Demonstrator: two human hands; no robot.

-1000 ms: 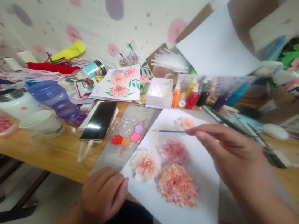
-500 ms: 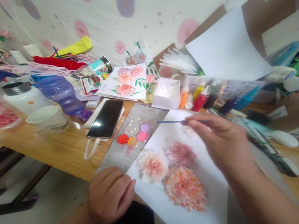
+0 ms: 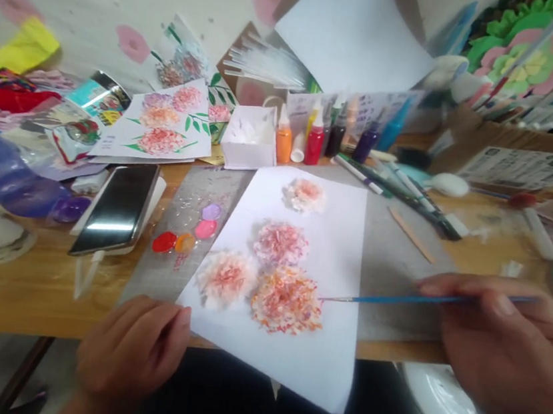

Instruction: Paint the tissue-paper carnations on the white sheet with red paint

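My right hand [image 3: 498,328] is closed on a thin blue paintbrush [image 3: 396,301]. The brush's tip points left, at the right edge of an orange-and-red flower [image 3: 287,302]. This flower sits on a white sheet of paper [image 3: 322,367] with a pink-purple flower [image 3: 282,242], a pale flower with a pink centre [image 3: 227,278] and a small pale flower [image 3: 305,194]. At the sheet's lower left corner rests my left hand [image 3: 133,344], its fingers curled in a loose fist, the thumb beside the paper edge. Red [image 3: 165,242], orange, pink and purple paint blobs lie left of the sheet.
A grey mat [image 3: 399,276] lies under the paper. Left of it is a phone [image 3: 118,208] with a cable. Behind stand a white box [image 3: 249,140] and several paint bottles [image 3: 315,138]. Pens and a wooden stick [image 3: 410,233] lie at the right.
My right hand has moved from above the far flower, near the paints, to the right of the sheet, bringing the brush tip to the orange-red flower. The view has turned right.
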